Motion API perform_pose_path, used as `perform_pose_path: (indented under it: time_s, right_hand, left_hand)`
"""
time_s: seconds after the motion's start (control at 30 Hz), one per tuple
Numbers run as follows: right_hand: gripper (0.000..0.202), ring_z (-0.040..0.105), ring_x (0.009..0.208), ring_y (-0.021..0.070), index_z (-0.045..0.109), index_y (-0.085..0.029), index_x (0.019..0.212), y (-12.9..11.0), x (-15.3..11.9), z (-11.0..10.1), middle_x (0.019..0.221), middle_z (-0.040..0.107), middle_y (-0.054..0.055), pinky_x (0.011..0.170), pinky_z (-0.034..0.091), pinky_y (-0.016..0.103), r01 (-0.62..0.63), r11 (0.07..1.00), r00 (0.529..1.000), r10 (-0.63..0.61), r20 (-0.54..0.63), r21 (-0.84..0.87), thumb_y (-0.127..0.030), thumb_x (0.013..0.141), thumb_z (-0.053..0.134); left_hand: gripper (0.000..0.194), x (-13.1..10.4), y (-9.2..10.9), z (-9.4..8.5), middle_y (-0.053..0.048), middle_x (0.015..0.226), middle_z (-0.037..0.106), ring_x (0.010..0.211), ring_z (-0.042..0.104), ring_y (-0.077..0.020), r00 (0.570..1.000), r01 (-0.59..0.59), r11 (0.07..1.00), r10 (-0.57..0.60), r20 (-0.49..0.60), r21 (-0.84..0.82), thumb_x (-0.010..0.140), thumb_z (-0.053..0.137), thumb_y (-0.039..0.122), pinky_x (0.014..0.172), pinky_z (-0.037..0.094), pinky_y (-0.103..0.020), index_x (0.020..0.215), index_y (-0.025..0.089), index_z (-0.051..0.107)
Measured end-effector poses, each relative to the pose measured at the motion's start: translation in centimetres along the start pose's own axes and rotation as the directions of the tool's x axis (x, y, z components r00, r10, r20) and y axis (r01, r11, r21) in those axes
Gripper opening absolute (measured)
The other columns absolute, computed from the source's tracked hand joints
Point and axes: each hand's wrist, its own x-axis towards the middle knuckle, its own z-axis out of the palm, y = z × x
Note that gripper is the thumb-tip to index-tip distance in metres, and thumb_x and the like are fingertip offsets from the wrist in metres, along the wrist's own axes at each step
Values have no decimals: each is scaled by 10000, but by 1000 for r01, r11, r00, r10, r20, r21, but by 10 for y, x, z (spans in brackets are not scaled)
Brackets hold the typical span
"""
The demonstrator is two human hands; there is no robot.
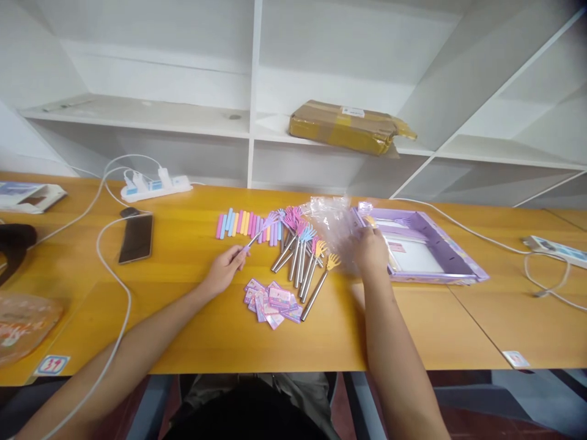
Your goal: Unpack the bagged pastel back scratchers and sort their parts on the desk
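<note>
- Spanned the frame from 9 to 3 o'clock: a yellow wooden desk (192,342), with white shelving (252,91) behind it at 12 o'clock.
- Lay on a shelf at about 1 o'clock: a flattened brown parcel (346,125) wrapped in tape.
- Sat on the desk at 3 o'clock of the hands: a shallow purple box (454,256), open side up, white inside.
- Lay crumpled just at 9 o'clock of the box: clear plastic bags (332,223).
- Rested on those bags, touching them: the right hand (372,252), palm down; fingers partly hidden, so whether the grip was spread or pinching could not be told.
- Held at centre, just at 9 o'clock of the pile: the left hand (225,269), grip pinched on the handle end of a purple back scratcher (259,233), its claw end pointing toward 1 o'clock.
- Piled between the two hands: metal back scratchers (300,263) with pink, blue, yellow and purple claw heads, shafts fanned toward 6 o'clock.
- Lined up at 12 o'clock of the left hand: pastel handle sleeves (241,224).
- Heaped at 6 o'clock of the pile: small pink and purple cards (273,299).
- Lay face up at 9 o'clock: a dark phone (136,238), a white cable beside it.
- Stood at 10 o'clock: a white power strip (156,186).
</note>
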Motion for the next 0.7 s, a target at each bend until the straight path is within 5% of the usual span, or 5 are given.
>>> perform_pose_path:
  time_s: [0.23, 0.33, 0.43, 0.53, 0.7]
  right_hand:
    - [283, 618, 834, 261, 737, -115, 1065, 1, 7, -6, 945, 704, 147, 842, 504, 422, -2, 987, 985, 29, -168, 159, -173, 855, 557]
    - [256, 578, 748, 228, 711, -132, 1110, -21, -2, -16, 894, 657, 109, 779, 517, 407, 209, 927, 915, -73, -396, 312, -201, 904, 574]
    - [270, 577, 722, 216, 660, -183, 1245, -54, -26, -22, 917, 634, 82, 728, 533, 394, 436, 833, 842, -244, -481, 340, -214, 995, 562]
    - [311, 602, 721, 196, 643, -252, 1310, -89, -62, -18, 881, 655, 43, 705, 544, 349, 729, 609, 676, -570, -467, 313, -172, 1014, 587]
    - [401, 694, 829, 187, 622, -243, 1424, -139, -116, -11, 1081, 756, 82, 665, 550, 293, 950, 176, 257, -909, -327, 257, -188, 1027, 617]
  left_hand:
    - [452, -2, 0, 1, 35, 769, 587, 669, 498, -146, 998, -66, 997, 66, 3, 33, 1055, 544, 566, 694, 415, -269, 1323, 205, 596]
    - [526, -6, 5, 4, 3, 899, 660, 776, 570, -161, 993, -120, 990, 120, 4, 74, 1084, 522, 499, 790, 456, -285, 1549, 257, 482]
    - [414, -11, 12, 6, -45, 1043, 681, 945, 621, -197, 985, -174, 977, 173, 25, 127, 1094, 499, 472, 903, 480, -323, 1427, 274, 643]
    - [377, -17, 16, 10, -69, 1147, 657, 976, 623, -213, 976, -199, 963, 177, 130, 184, 1057, 571, 491, 922, 501, -349, 1318, 270, 732]
    - [615, -31, 19, 26, -115, 1307, 670, 1176, 648, -291, 948, -212, 976, 194, 252, 49, 897, 793, 527, 1016, 544, -426, 1434, 255, 667]
